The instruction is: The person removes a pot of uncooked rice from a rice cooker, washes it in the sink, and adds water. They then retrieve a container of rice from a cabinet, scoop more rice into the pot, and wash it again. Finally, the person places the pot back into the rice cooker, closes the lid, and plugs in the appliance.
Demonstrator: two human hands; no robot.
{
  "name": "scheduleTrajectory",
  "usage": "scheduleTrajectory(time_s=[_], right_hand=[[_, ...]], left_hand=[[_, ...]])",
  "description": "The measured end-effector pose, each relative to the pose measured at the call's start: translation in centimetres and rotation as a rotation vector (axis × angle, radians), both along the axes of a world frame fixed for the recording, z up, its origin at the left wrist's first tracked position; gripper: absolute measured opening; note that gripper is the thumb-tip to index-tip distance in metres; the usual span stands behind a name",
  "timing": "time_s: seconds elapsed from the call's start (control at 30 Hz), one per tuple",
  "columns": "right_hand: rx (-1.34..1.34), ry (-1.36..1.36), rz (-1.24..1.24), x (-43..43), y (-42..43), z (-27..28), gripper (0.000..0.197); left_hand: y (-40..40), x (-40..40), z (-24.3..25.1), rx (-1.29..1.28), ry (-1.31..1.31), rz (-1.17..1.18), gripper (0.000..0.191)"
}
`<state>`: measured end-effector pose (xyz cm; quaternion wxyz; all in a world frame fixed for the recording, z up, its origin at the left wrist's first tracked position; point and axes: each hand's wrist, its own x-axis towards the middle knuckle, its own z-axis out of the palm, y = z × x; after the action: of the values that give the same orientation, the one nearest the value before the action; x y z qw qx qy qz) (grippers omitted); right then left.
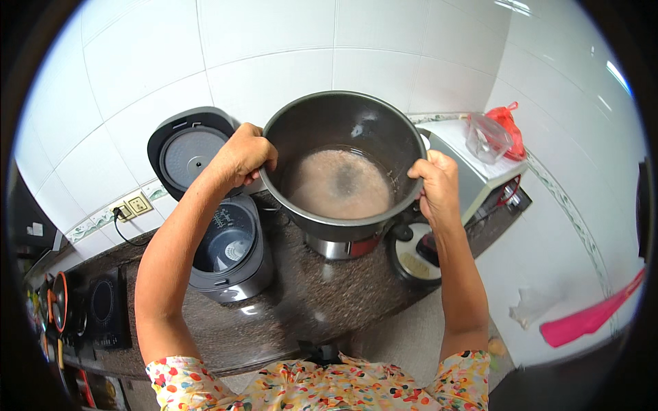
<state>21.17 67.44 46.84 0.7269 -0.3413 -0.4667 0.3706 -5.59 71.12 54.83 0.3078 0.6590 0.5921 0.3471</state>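
Observation:
A large dark cooker inner pot [313, 123] is held up by its rim, tilted toward me. Inside lies pale, pinkish-brown grain [329, 190], probably rice, under cloudy water. My left hand [248, 154] grips the rim on the left, and my right hand [434, 180] grips it on the right. Below and behind the pot shows the steel and red body of a cooker [334, 250], its upper part hidden by the pot. To the left stands a rice cooker [231, 246] with its lid [193, 154] raised and a marked inner bowl in it.
A round lid with a dark handle [415, 254] lies on the dark stone counter [318, 298], right of the cooker. Behind my right hand, a white-topped appliance [452, 136] carries a clear plastic container [486, 138] and a red bag [509, 131]. An induction hob [105, 308] and pans are far left.

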Motion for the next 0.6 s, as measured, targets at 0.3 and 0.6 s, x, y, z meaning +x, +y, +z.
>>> scheduleTrajectory(time_s=[0.3, 0.6], right_hand=[[-0.093, -0.085, 0.139, 6.2, 13.5, -3.2, 0.016], [-0.28, -0.219, 0.231, 7.4, 18.5, -9.9, 0.014]], left_hand=[[10.6, 5.4, -4.1, 0.032, -0.068, 0.194, 0.007], [14.3, 7.0, -9.7, -0.227, 0.219, 0.334, 0.012]])
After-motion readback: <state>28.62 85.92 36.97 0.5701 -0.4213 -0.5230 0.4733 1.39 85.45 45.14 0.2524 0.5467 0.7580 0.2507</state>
